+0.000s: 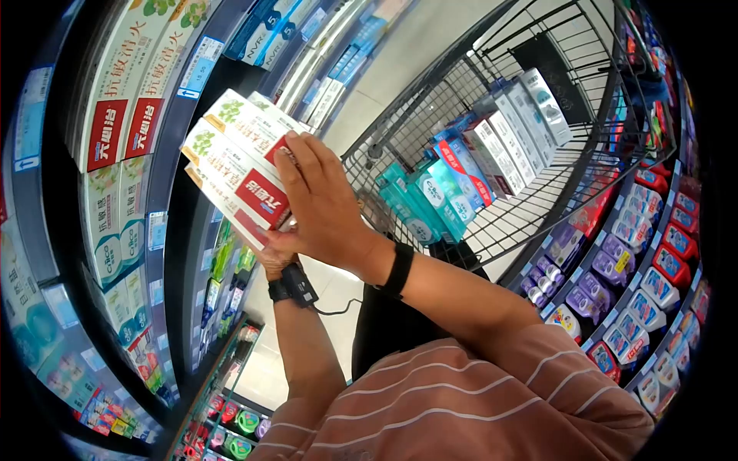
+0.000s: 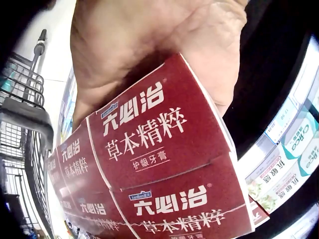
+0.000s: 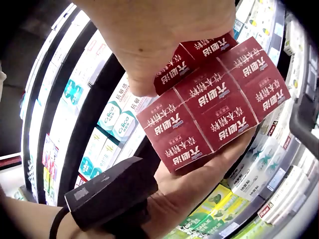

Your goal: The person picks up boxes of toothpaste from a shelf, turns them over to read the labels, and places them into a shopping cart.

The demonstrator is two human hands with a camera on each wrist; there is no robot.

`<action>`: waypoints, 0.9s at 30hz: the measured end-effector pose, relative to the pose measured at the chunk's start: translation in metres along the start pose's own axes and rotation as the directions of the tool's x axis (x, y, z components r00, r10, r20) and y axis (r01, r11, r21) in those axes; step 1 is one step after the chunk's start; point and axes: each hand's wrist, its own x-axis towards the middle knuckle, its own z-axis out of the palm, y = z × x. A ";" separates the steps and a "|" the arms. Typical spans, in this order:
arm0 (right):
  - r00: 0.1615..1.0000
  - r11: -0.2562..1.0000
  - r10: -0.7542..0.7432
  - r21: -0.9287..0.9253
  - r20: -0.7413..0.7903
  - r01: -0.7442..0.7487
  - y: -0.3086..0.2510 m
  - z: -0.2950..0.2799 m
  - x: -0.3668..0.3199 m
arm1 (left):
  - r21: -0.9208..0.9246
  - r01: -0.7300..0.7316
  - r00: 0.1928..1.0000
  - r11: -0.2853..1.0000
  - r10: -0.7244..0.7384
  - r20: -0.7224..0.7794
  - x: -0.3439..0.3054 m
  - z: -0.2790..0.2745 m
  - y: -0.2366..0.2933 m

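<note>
A stack of white and red toothpaste boxes (image 1: 242, 173) is held between both hands, tilted in front of the shelf. My left hand (image 3: 199, 172) supports the stack from beneath, its fingers largely hidden. From above, my right hand (image 1: 327, 203) grips the boxes near their red ends, fingers over the top and thumb lower down. In the right wrist view, the red end faces (image 3: 214, 104) form rows above the left palm, and the uppermost boxes (image 3: 172, 69) lie against the right palm. The left wrist view shows the same red ends (image 2: 159, 134) close up.
Shelves with more toothpaste boxes (image 1: 115, 115) rise close on the left. A wire shopping cart (image 1: 492, 246) stands at the right, holding several white boxes (image 1: 503, 157) and teal packs (image 1: 430, 203). Bottled products (image 1: 600, 288) line another shelf at far right.
</note>
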 end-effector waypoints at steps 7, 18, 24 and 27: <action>1.000 1.000 0.001 0.025 0.001 -0.001 -0.008 -0.058 -0.033 | 0.072 -0.012 0.999 0.997 0.016 -0.051 -0.038 0.009 -0.011; 0.994 0.995 0.103 -0.021 0.037 -0.103 0.014 -0.177 -0.084 | 0.234 0.051 0.995 0.971 -0.071 0.077 -0.134 0.127 -0.098; 0.968 0.968 0.249 -0.036 0.017 -0.248 0.058 -0.232 -0.129 | 0.383 0.176 0.968 0.907 -0.231 0.102 -0.158 0.145 -0.159; 0.946 0.947 0.321 -0.001 0.039 -0.321 0.087 -0.248 -0.150 | 0.450 0.285 0.935 0.847 -0.348 0.063 -0.163 0.148 -0.185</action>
